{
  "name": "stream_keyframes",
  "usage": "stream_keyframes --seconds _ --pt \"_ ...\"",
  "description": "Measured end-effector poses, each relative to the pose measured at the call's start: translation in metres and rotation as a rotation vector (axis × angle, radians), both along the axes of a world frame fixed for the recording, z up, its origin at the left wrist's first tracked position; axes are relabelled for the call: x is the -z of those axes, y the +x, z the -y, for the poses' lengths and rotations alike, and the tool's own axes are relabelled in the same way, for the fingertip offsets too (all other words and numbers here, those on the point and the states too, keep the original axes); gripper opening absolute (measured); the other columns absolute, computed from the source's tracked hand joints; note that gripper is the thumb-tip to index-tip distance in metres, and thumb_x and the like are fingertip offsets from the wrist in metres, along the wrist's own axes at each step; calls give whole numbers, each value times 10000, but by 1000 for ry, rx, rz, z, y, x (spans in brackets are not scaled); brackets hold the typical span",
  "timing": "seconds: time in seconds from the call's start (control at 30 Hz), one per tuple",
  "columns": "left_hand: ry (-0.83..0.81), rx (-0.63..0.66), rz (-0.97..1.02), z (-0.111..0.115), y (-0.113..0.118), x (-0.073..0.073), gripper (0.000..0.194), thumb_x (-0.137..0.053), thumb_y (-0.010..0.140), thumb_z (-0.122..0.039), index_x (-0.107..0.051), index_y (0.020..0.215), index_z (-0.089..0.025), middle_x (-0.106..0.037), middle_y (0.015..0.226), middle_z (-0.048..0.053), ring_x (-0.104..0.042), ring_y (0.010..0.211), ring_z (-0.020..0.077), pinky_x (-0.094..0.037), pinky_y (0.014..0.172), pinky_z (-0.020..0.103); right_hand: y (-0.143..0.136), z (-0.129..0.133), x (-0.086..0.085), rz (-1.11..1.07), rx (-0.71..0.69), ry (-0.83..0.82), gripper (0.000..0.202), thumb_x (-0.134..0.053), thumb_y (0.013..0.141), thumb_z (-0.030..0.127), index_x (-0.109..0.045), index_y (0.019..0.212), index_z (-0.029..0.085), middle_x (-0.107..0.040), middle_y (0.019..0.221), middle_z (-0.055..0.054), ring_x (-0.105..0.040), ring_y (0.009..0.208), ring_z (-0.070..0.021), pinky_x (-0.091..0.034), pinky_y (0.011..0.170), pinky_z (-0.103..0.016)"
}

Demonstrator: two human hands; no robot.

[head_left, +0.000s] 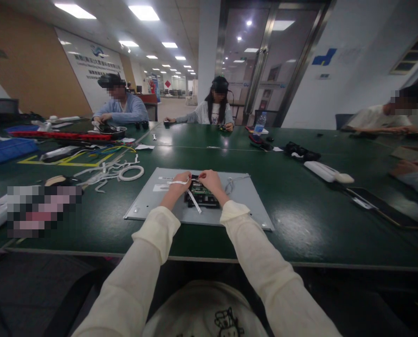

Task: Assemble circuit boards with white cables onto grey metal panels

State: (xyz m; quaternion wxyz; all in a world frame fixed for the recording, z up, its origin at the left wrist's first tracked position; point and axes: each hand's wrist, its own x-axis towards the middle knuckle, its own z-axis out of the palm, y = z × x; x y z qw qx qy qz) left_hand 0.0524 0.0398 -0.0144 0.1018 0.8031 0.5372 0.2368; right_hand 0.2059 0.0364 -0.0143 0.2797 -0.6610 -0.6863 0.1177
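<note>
A grey metal panel (161,206) lies on the green table in front of me, and on it rests a black plastic frame (209,203) holding a green circuit board (199,189). My left hand (180,182) is closed at the frame's far left corner, with a white flat ribbon cable (194,202) in its fingers. One end of that strip hangs toward me across the frame. At the board's far edge, my right hand (211,180) is pinched with its fingertips down. Whatever sits between those fingertips is too small to make out. A thin grey cable (231,185) lies right of the frame.
Loose white strips and a white ring (131,172) lie to the left, near a blue tray (10,150). On the right are a white elongated device (323,172), a black phone (384,207) and a water bottle (260,123). Several other people sit around the table.
</note>
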Motion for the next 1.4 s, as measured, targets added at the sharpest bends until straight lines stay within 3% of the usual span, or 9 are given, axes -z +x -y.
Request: stream_keyframes --seconds 0.2,0.6,1.0,1.4 --pt "-8 -67 -85 -2 -1 1 158 -470 789 -204 -578 902 -178 -630 826 66 -571 837 213 -422 736 294 -1 -3 1 5 4 -1 155 -598 702 183 -700 818 193 -687 855 -38 -621 823 -149 -435 691 -198" --pt "-36 -85 -105 -2 -1 -2 136 -480 780 -184 -576 876 -172 -627 821 61 -574 813 203 -422 703 283 6 -9 3 -47 -121 13 131 -634 689 178 -703 800 189 -692 797 -20 -631 753 -118 -445 692 -175" --pt "-35 -111 -190 1 0 -5 185 -472 785 -187 -553 951 -170 -635 854 73 -588 848 216 -422 699 284 6 -13 8 -67 -116 35 122 -628 681 168 -699 780 175 -689 776 -29 -631 744 -125 -448 685 -185" --pt "-34 -161 -176 1 -7 0 241 -484 812 -339 -530 983 -175 -625 884 88 -577 898 238 -411 716 295 8 -14 9 -71 -144 21 113 -659 692 184 -693 798 168 -685 780 -30 -633 747 -115 -454 696 -182"
